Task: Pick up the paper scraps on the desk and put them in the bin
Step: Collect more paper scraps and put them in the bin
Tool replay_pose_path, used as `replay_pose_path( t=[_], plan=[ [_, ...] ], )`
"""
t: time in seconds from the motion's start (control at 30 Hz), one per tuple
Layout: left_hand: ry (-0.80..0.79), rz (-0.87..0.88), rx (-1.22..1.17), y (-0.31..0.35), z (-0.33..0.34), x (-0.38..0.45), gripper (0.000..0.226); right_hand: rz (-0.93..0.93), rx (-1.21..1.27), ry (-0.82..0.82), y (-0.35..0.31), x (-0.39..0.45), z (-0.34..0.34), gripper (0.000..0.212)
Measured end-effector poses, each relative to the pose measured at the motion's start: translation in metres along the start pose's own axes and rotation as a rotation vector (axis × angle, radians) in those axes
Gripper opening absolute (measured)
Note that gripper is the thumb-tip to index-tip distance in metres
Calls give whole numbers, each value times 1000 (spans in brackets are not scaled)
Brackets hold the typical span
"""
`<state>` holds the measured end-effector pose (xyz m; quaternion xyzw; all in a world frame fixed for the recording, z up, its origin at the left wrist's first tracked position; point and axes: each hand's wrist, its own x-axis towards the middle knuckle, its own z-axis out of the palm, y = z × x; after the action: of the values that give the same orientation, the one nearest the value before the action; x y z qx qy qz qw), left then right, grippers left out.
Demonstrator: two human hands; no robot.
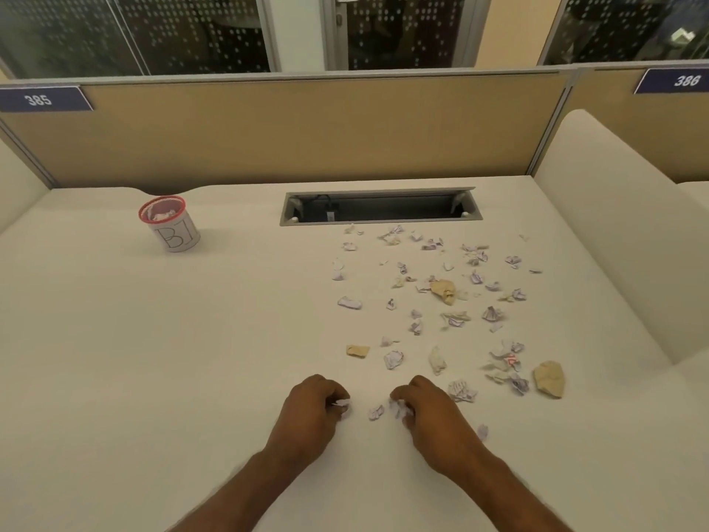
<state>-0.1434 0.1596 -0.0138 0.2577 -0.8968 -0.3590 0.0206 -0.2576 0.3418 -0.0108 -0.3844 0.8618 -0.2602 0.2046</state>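
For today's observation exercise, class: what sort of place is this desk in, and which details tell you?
Probably a library or shared study hall: a carrel desk with partition panels, numbered seat labels 385 and 386, and a built-in cable tray.

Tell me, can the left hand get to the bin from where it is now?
Probably yes. The left hand, gripping a scrap, has only bare desk between it and the bin; the scraps lie off to the right.
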Motion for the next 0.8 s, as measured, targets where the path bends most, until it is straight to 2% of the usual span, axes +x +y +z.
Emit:
replay_pose_path(
  t=[0.1, 0.2, 0.27, 0.33, 0.47, 0.57, 0.67, 0.8],
  plan=[
    [2, 53, -2, 3, -1, -6, 22, -23, -7, 26, -4, 7, 0, 25],
    [8, 113, 12, 0, -5, -13, 34, -36, -40, -52, -12, 9, 4, 41],
    [-1, 87, 43, -2, -6, -16, 41, -39, -90, -94, -19, 9, 9, 48],
    [-30, 17, 86, -4, -7, -19, 53, -55, -167, -93, -25, 10, 13, 42],
    [-52, -78, 139, -5, -8, -19, 69, -82, -263, -91, -33, 15, 16, 17],
    [-83, -112, 149, -3, -7, -17, 77, -82, -306, -112, -38, 19, 15, 15],
    [-104, -71, 149, 5, -3, -13, 74, -62, -321, -101, -42, 22, 15, 20],
    [-79, -16, 122, 15, 2, -6, 48, -63, -312, -115, -45, 23, 16, 23]
  ],
)
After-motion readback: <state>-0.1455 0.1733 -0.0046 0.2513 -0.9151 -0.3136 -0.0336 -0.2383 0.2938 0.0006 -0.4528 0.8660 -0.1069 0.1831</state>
